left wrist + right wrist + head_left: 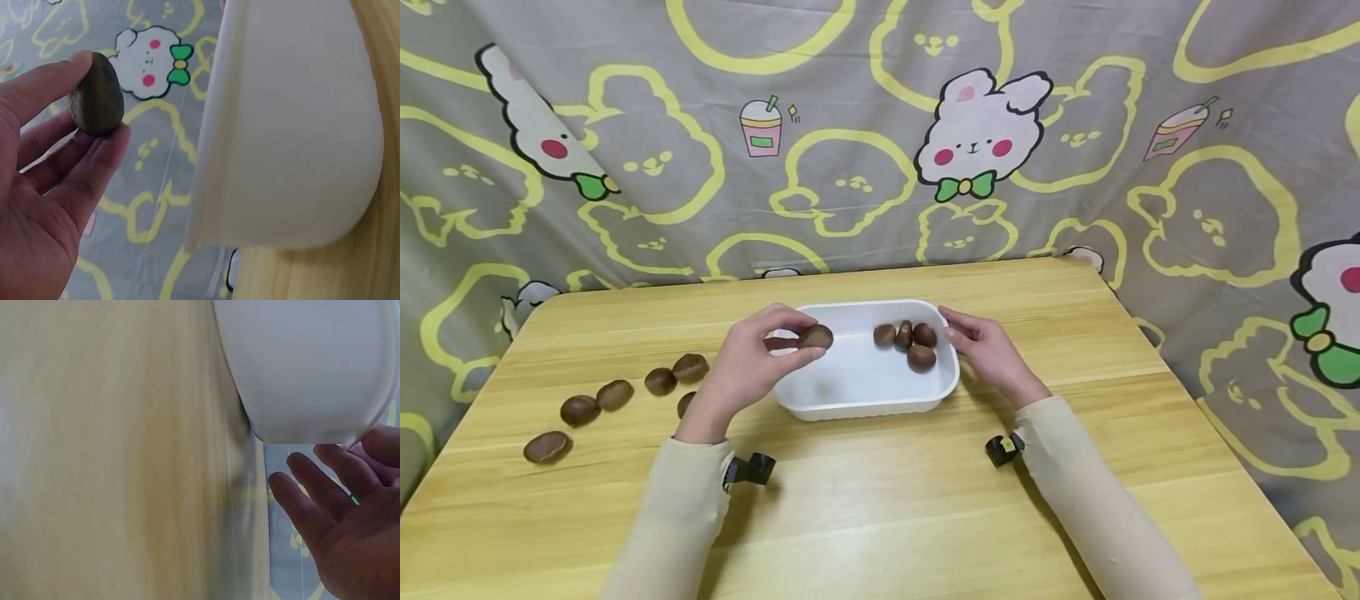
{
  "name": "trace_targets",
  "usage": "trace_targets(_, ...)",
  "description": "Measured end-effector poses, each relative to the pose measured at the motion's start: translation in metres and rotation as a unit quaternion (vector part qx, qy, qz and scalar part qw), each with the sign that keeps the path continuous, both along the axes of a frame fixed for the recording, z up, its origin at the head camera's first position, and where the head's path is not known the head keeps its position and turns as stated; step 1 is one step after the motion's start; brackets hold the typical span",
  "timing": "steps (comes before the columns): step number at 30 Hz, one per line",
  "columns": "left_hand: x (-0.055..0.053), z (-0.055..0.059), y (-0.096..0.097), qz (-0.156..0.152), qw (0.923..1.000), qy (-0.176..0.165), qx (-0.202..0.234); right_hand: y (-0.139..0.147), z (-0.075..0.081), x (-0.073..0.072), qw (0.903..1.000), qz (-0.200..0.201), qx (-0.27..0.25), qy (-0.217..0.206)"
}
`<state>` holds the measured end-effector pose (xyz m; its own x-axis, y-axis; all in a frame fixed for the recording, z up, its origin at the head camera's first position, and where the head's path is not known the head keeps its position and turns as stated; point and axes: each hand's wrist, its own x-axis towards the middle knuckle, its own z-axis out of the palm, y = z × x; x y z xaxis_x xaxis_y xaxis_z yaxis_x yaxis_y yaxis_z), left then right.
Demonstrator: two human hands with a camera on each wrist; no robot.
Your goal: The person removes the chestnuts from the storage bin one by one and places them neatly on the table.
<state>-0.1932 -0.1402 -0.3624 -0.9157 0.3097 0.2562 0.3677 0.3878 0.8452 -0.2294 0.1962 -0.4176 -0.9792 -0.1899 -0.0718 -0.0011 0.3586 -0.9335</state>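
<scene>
A brown chestnut (816, 337) is pinched between the thumb and fingertips of my left hand (747, 357), over the left end of a white plastic tray (850, 383). In the left wrist view, the chestnut (97, 94) is held up beside the tray's outer wall (294, 125). My right hand (996, 358) grips the tray's right rim with thumb and index finger; its other fingers spread out below the rim in the right wrist view. Several chestnuts (922, 358) lie together inside the tray at its right end.
Several more chestnuts (580, 410) are scattered on the wooden table (865, 517) to the left, one partly hidden behind my left wrist. A patterned grey curtain (850, 100) hangs behind the table and along its right side. Small black cameras (760, 468) are strapped to both wrists.
</scene>
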Motion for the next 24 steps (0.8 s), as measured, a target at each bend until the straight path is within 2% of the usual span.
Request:
trace_targets(5,0.003,0.001,-0.018,0.023,0.9997,0.005,0.000,0.001,-0.001,0.000,1.0000,-0.001,0.002,-0.001)
trace_targets(12,0.014,-0.001,-0.045,0.080,0.9951,-0.010,-0.057,-0.003,-0.004,-0.003,0.9999,0.004,0.008,0.014)
trace_targets(15,0.016,-0.003,-0.052,0.089,0.9934,-0.006,-0.073,0.000,-0.004,-0.002,0.9998,-0.001,0.014,0.015)
trace_targets(16,0.017,-0.003,-0.054,0.092,0.9928,-0.009,-0.076,-0.001,0.000,0.000,0.9998,-0.002,0.017,0.013)
trace_targets(22,0.024,-0.002,-0.074,0.119,0.9874,-0.035,-0.098,-0.001,0.002,0.001,0.9997,-0.002,0.023,0.009)
trace_targets(24,0.026,-0.002,-0.082,0.130,0.9851,-0.035,-0.107,0.000,-0.003,-0.002,0.9997,-0.002,0.022,0.009)
